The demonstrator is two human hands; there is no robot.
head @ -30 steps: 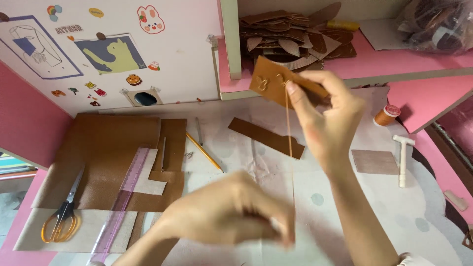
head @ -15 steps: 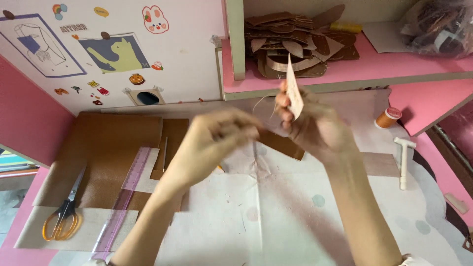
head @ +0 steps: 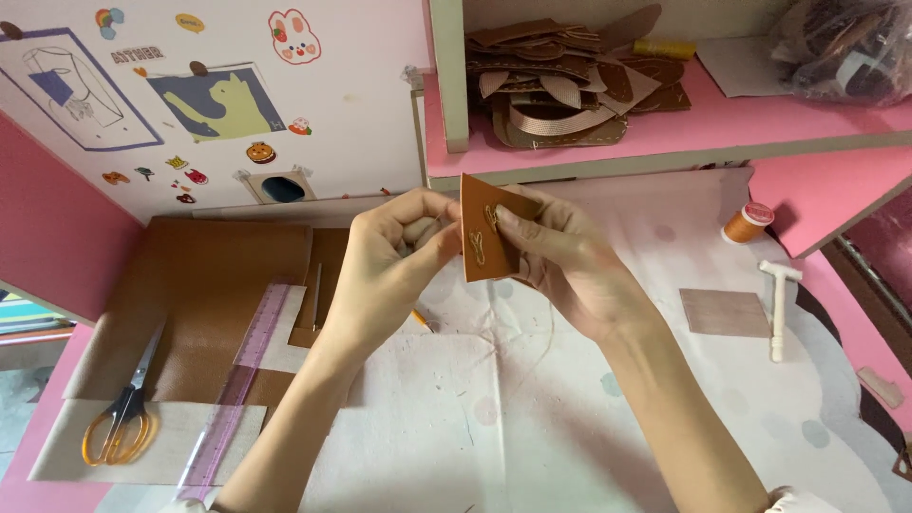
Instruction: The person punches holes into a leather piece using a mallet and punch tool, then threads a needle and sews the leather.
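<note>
Both hands meet at the centre of the frame, holding a small brown leather piece (head: 489, 239) upright above a white, faintly dotted table cover (head: 532, 418). The right hand (head: 560, 261) grips the piece from the right, thumb across its front and fingers hidden behind it. The left hand (head: 394, 261) has its fingertips pinched together at the piece's left edge; what they pinch is too small to make out. Pale stitches mark the front of the piece, and a thin thread (head: 541, 347) trails down from it, hard to follow against the cover.

Both forearms are cut off by the bottom edge. At the upper right, a clear bag (head: 841, 47) is cut off by the frame and its contents are unclear. A pencil (head: 420, 318) is mostly hidden under the left wrist.

Open cover lies below and to the right of the hands. To the left lie brown leather sheets (head: 209, 294), a clear purple ruler (head: 237, 375) and orange-handled scissors (head: 119, 423), well apart from the hands. To the right are an orange thread spool (head: 746, 223), a white hammer-shaped tool (head: 777, 304) and a small grey-brown square (head: 724, 312). Directly above the hands, a pink shelf (head: 665, 133) juts out, stacked with cut leather shapes (head: 560, 90).

Half a second ago the piece was held edge-on and higher, near the shelf; now its stitched face is turned toward the camera and both hands sit lower.
</note>
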